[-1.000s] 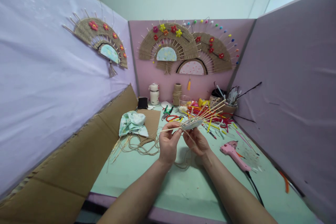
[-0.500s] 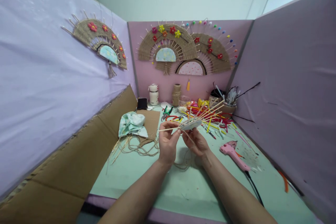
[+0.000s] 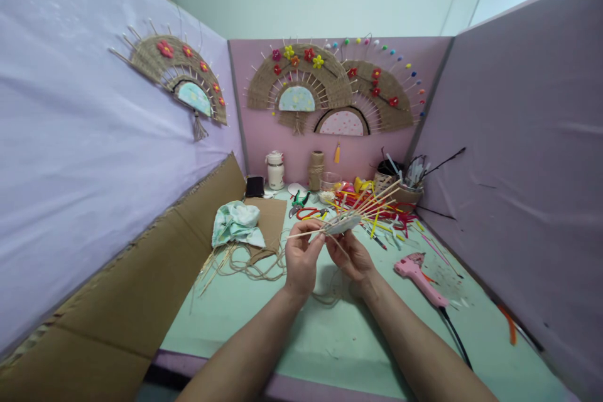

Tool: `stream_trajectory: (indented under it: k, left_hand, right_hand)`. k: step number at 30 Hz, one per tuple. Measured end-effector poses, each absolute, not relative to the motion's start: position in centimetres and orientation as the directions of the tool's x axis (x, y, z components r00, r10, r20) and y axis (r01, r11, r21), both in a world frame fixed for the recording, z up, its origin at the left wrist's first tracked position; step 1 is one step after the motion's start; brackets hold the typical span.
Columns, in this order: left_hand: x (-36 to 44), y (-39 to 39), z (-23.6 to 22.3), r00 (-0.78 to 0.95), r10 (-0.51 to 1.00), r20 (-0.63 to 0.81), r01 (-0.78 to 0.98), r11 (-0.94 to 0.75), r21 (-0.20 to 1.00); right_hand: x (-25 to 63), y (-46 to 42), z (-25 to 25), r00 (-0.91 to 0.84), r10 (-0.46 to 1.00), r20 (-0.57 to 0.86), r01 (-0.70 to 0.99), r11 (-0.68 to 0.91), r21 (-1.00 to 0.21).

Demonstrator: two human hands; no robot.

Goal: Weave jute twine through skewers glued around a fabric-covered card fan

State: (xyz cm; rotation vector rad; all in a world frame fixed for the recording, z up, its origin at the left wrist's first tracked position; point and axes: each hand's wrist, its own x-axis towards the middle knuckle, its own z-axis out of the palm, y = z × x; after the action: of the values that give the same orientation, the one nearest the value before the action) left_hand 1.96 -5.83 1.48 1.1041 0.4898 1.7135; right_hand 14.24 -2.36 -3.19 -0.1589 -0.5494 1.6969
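Note:
Between my hands, above the table, is a small fan frame (image 3: 343, 224) with a pale half-round base and thin wooden sticks spreading up and to the right. My left hand (image 3: 301, 254) pinches its left end, where one stick points left past my fingers. Beneath the base, my right hand (image 3: 352, 256) holds the right part with bent fingers. A strand of jute twine (image 3: 338, 246) runs from the frame down across my right hand. More twine (image 3: 254, 270) lies in loose loops on the table to the left.
A pink glue gun (image 3: 421, 279) with a black cord lies at right. Pliers (image 3: 306, 212), coloured pipe cleaners (image 3: 400, 221), a twine spool (image 3: 316, 171) and a white bottle (image 3: 275, 171) are behind. Crumpled cloth (image 3: 238, 224) and a cardboard wall (image 3: 141, 282) stand left. Finished fans (image 3: 301, 78) hang on the back panel.
Almost nothing differs. Both hands keep their grip on the fan frame, and its left stick has shifted very slightly; the view has moved a touch.

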Motion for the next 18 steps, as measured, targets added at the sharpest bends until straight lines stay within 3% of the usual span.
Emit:
stream_trajectory:
  k: [18]
  left_hand:
    - [1.96, -5.75, 1.35, -0.068, 0.896, 0.438, -0.543, -0.401, 0.738]
  right_hand:
    - [13.98, -2.7, -2.47, -0.2, 0.967, 0.159, -0.878, -0.105, -0.466]
